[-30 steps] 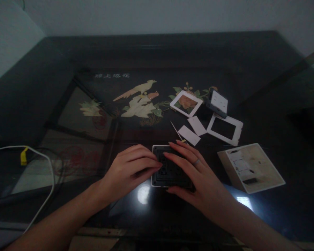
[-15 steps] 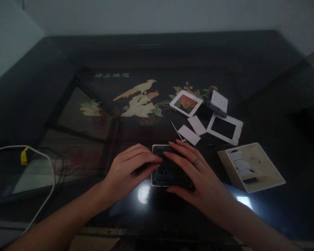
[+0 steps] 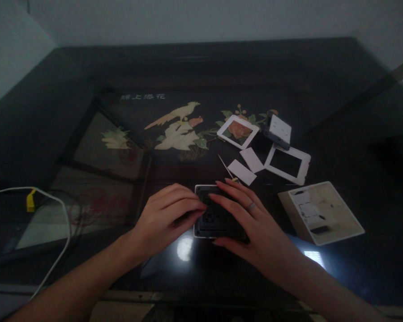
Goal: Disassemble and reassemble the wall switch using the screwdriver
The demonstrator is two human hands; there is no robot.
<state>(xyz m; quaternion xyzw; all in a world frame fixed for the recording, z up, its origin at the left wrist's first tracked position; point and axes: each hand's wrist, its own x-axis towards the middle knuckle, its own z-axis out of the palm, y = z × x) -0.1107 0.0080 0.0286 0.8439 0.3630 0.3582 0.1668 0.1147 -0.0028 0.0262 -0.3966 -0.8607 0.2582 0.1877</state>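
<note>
Bracing the dark housing (image 3: 218,231), your right hand (image 3: 255,223) clasps it widely; your left hand (image 3: 168,214) pinches narrowly, contents unclear. Beyond the housing, white frames (image 3: 303,168) lie unattached.

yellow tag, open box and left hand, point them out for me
Yellow tag (image 3: 30,201): head view, the middle of its hanging part.
Open box (image 3: 347,208): head view, the rim on its right side.
Left hand (image 3: 169,213): head view, the back of the hand.

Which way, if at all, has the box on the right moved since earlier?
No, none visible: the box keeps its place and angle against the inlaid bird; slight drift is shared by the whole view.
</note>
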